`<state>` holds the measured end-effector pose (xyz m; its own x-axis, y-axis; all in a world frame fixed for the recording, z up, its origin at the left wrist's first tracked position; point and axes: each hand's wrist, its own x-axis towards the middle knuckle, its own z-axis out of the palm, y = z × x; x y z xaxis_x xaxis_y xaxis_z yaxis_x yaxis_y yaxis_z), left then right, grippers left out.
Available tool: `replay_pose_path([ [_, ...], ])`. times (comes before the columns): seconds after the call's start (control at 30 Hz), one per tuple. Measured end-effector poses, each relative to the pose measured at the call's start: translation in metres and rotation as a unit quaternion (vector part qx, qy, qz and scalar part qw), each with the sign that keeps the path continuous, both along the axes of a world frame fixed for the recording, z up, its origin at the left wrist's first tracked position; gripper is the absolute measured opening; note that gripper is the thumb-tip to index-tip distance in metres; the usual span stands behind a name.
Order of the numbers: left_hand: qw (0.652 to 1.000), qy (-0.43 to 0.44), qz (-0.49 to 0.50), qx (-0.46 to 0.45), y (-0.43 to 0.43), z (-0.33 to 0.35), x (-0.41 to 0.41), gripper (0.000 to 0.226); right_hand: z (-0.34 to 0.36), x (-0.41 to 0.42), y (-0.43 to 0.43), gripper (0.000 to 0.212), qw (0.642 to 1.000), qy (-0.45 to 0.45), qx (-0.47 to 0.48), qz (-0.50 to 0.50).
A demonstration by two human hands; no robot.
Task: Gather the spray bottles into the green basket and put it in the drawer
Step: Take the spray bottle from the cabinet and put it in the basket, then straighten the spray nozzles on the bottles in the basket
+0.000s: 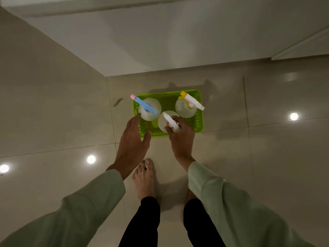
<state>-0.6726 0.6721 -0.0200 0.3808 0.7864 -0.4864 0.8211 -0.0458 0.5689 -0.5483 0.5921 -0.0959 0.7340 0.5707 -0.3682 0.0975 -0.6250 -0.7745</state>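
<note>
Both my hands are down over the green basket (199, 120), which sits on the tiled floor (267, 148) just in front of a white cabinet front (160, 41). My right hand (181, 138) is wrapped around the neck of the nearest spray bottle (165, 122), the one with the white trigger head, fingers curled under the sprayer; the bottle stands upright inside the basket at its near edge. My left hand (132, 139) is spread open with nothing in it, fingers reaching past the basket's near-left corner, fingertips close beside the bottle with the blue and pink sprayer (149, 109); I cannot tell whether they touch it. That bottle stands in the basket's left half. A third bottle with a yellow and white sprayer (187, 107) stands in the far-right corner, apart from the other two. All three bottles are clear and upright.

Farther out, my pale green sleeves (222, 202) run in from the lower corners, and my dark trouser legs and one bare foot (143, 180) show between them, the toes pointing toward the basket. Round ceiling lights (91, 159) reflect in the glossy tiles on both sides.
</note>
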Motion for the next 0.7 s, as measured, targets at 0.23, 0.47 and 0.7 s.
replay_pose_path([
  [0.23,0.999,-0.005,0.042,0.034,0.005,0.005,0.014,0.054,0.015,0.012,-0.01,0.071,0.996,0.053,-0.001,0.07],
  [0.47,0.984,-0.003,0.178,0.016,0.019,0.025,0.034,0.046,0.079,0.052,-0.025,0.046,0.981,-0.156,0.04,0.109],
  [0.7,0.979,0.056,0.196,-0.016,0.044,0.012,0.054,0.06,0.074,0.095,0.029,0.061,0.919,-0.224,-0.172,0.276],
])
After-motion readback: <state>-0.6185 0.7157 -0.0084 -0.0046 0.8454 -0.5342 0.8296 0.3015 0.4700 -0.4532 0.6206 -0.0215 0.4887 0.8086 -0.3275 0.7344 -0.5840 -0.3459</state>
